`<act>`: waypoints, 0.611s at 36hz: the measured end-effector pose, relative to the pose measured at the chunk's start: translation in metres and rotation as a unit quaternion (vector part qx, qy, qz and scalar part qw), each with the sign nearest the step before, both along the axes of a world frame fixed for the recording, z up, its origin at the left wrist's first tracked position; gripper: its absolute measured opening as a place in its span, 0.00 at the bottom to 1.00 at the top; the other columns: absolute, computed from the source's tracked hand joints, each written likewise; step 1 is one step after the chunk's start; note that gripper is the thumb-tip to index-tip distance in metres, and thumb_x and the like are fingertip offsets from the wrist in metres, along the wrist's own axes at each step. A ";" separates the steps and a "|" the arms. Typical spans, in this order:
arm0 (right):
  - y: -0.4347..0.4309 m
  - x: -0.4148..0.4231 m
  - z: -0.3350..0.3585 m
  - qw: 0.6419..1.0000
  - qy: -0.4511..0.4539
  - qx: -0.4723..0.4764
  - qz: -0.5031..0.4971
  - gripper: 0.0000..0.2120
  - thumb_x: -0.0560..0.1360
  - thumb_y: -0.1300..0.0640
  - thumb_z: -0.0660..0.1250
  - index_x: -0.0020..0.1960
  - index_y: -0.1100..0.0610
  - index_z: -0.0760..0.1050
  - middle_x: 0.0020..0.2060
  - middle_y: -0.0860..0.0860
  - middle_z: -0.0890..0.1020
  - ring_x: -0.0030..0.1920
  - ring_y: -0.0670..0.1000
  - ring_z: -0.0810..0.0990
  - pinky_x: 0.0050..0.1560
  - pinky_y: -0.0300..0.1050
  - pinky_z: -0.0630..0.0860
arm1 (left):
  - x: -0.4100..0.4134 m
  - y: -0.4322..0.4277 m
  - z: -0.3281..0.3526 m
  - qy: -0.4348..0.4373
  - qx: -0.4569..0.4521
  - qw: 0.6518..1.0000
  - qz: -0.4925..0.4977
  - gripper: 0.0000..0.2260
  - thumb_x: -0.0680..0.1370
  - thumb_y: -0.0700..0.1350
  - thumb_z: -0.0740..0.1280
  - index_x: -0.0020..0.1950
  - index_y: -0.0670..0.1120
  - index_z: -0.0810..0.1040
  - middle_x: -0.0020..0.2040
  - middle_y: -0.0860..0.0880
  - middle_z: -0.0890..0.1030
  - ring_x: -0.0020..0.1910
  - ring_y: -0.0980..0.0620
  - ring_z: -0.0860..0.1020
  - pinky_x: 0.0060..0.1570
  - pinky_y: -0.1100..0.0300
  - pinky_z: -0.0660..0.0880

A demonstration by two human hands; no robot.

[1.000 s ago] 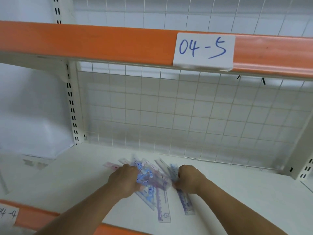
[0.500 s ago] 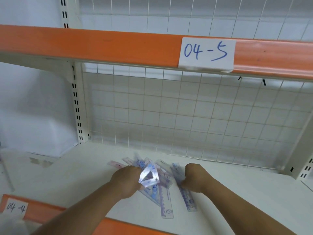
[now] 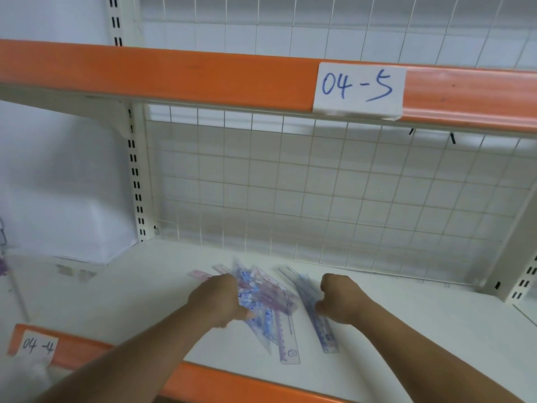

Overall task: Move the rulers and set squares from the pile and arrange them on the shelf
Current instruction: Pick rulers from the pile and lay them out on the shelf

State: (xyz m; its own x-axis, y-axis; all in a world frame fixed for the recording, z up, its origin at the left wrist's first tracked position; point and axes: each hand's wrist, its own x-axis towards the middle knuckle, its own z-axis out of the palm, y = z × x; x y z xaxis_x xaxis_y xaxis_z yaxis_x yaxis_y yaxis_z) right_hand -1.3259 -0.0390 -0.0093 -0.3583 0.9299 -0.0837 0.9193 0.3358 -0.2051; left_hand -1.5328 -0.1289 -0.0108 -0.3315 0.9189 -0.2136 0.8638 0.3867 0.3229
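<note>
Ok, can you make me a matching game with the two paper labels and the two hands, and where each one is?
Things:
1. label 04-5
2. label 04-4
3. left hand
4. right hand

Places:
A. on the lower orange edge, far left
B. on the pile of rulers and set squares
C. on the upper orange beam
D. on the separate rulers, right of the pile

Pairs: 1-C, 2-A, 3-B, 4-D.

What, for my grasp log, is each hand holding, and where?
Left hand grips the ruler pile at its left edge; right hand, curled, touches a ruler mid-length; grip unclear.
</note>
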 end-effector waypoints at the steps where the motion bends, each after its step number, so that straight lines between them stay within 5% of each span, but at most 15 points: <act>1: 0.000 0.001 0.000 1.000 0.001 0.001 0.001 0.17 0.74 0.55 0.67 0.62 0.58 0.71 0.58 0.53 0.77 0.51 0.50 0.74 0.47 0.38 0.69 | -0.001 0.000 0.001 0.067 0.006 0.997 -0.023 0.17 0.74 0.55 0.71 0.39 0.46 0.67 0.34 0.52 0.74 0.33 0.54 0.74 0.32 0.62 0.67; 3: -0.002 0.001 -0.001 1.000 0.002 0.005 0.003 0.17 0.74 0.55 0.67 0.62 0.58 0.71 0.58 0.53 0.77 0.49 0.50 0.71 0.46 0.38 0.68 | -0.001 0.000 0.002 0.126 0.021 0.990 -0.054 0.09 0.76 0.47 0.69 0.51 0.46 0.72 0.47 0.49 0.77 0.47 0.49 0.77 0.40 0.61 0.68; 6: -0.003 0.002 -0.001 1.000 0.005 0.008 0.001 0.18 0.75 0.55 0.67 0.62 0.58 0.71 0.59 0.53 0.77 0.53 0.52 0.75 0.47 0.39 0.69 | -0.002 0.004 -0.002 0.128 -0.004 0.987 -0.100 0.28 0.77 0.35 0.60 0.75 0.52 0.59 0.65 0.45 0.68 0.64 0.45 0.70 0.55 0.56 0.71; 10: -0.006 0.004 -0.001 1.000 0.005 0.010 0.001 0.18 0.75 0.55 0.67 0.63 0.58 0.70 0.59 0.54 0.77 0.57 0.53 0.76 0.46 0.39 0.69 | -0.001 0.005 0.003 0.126 -0.048 0.975 -0.177 0.38 0.76 0.31 0.56 0.78 0.60 0.47 0.74 0.47 0.57 0.72 0.45 0.59 0.66 0.54 0.66; 16: -0.011 0.008 -0.001 1.000 0.007 0.014 -0.006 0.19 0.74 0.54 0.68 0.63 0.58 0.70 0.59 0.53 0.77 0.56 0.53 0.76 0.48 0.40 0.71 | 0.007 0.004 0.004 0.179 -0.106 0.953 -0.221 0.38 0.76 0.32 0.57 0.77 0.62 0.47 0.76 0.45 0.55 0.72 0.43 0.61 0.65 0.52 0.69; 22: -0.014 0.010 0.000 1.000 0.011 0.027 -0.006 0.19 0.74 0.55 0.67 0.63 0.58 0.70 0.57 0.54 0.78 0.50 0.52 0.76 0.44 0.40 0.69 | 0.010 0.002 0.006 0.164 -0.109 0.959 -0.204 0.32 0.76 0.40 0.62 0.77 0.55 0.53 0.64 0.48 0.73 0.60 0.46 0.74 0.47 0.58 0.70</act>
